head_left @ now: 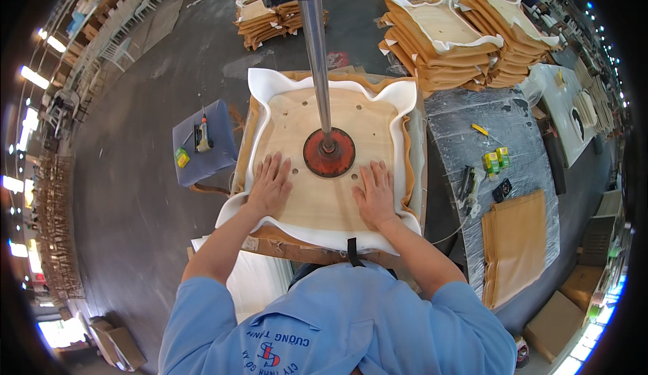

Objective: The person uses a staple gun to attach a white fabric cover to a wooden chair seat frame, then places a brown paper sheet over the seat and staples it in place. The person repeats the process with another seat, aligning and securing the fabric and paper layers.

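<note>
Above dark flooring (135, 193), white foam (403, 96) edges a pale, holed board (320, 203).

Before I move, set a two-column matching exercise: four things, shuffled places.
1. round red disc
2. flat tan sheets
3. blue padded seat
4. your left hand

A. on the plastic-covered grey table
B. on the pale wooden board, left of the disc
C. at the foot of the metal rod
D. under a pistol-shaped tool

Pairs: 1-C; 2-A; 3-D; 4-B

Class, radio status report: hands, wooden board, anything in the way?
Left hand, right hand: palms down on wooden board. Board ringed by white padding, edges curling up. Red disc on metal rod over board's middle.
</note>
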Demonstrator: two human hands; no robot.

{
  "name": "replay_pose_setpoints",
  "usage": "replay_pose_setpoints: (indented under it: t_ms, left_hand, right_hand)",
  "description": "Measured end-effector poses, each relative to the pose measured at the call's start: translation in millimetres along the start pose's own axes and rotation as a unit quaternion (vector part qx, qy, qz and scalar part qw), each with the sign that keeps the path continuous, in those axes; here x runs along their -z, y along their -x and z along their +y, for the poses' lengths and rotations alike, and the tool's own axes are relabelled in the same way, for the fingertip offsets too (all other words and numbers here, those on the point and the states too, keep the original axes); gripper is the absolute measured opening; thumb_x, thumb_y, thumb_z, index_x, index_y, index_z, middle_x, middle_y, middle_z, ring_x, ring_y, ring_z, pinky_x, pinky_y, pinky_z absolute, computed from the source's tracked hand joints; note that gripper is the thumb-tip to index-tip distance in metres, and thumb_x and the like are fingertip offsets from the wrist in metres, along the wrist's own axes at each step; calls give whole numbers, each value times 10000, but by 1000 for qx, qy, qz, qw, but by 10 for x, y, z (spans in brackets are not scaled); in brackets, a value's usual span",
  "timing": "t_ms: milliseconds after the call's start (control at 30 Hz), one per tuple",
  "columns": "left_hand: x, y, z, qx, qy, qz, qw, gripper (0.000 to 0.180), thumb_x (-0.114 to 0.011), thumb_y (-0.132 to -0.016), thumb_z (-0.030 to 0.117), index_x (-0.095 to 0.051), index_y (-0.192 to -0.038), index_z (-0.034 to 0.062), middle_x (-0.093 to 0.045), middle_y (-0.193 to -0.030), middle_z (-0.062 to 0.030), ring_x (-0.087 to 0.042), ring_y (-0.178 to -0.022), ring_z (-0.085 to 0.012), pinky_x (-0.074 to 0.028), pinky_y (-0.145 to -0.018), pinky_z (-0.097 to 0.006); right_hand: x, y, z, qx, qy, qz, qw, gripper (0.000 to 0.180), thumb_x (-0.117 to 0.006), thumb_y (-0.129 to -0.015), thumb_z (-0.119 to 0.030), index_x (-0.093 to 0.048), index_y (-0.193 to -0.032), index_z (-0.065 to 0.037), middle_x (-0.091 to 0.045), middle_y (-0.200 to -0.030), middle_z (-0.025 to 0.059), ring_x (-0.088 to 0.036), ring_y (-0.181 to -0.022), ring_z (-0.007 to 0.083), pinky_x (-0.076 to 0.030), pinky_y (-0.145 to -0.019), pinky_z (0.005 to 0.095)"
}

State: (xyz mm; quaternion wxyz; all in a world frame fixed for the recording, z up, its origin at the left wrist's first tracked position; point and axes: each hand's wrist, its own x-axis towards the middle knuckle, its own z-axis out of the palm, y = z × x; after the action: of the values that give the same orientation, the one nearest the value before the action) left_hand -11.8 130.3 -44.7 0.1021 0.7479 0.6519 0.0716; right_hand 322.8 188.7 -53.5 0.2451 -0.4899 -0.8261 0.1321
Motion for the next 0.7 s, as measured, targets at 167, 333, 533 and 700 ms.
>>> replay_pose_setpoints:
  t_ms: [167, 333, 533, 700]
  left_hand:
    - [-139, 9, 235, 39, 26, 13, 999, 722, -514, -1063, 400, -307, -1691, 107, -197, -1755, -275, -195, -1603, -524, -160, -1287, -659]
    - [-71, 98, 505, 76, 56, 7, 996, 737, -584, -1019, 366, -368, -1650, 54, -241, -1707, -335, -229, -1569, -563, -188, -1299, -623]
    - [-164, 238, 541, 89, 79, 39, 992, 770, -600, -1013, 397, -342, -1669, 86, -202, -1736, -309, -170, -1601, -542, -147, -1315, -609]
    - [-223, 340, 622, 97, 113, 60, 987, 751, -610, -1007, 413, -381, -1655, 111, -221, -1737, -288, -182, -1597, -541, -139, -1310, -618]
  right_hand:
    - [103, -78, 226, 9, -24, -40, 999, 597, -714, -950, -318, -584, -1467, -49, -453, -1597, 256, -332, -1551, 469, -227, -1273, 614]
    - [241, -275, 385, 37, -22, -104, 994, 617, -679, -976, -376, -567, -1494, -60, -427, -1639, 234, -312, -1564, 477, -211, -1275, 652]
    - [297, -281, 352, 65, 34, -140, 987, 743, -637, -970, -436, -477, -1586, -53, -373, -1689, 237, -266, -1590, 474, -155, -1279, 673]
    - [296, -237, 411, 67, 42, -162, 984, 775, -666, -936, -432, -480, -1585, -51, -376, -1686, 241, -269, -1586, 485, -159, -1270, 686]
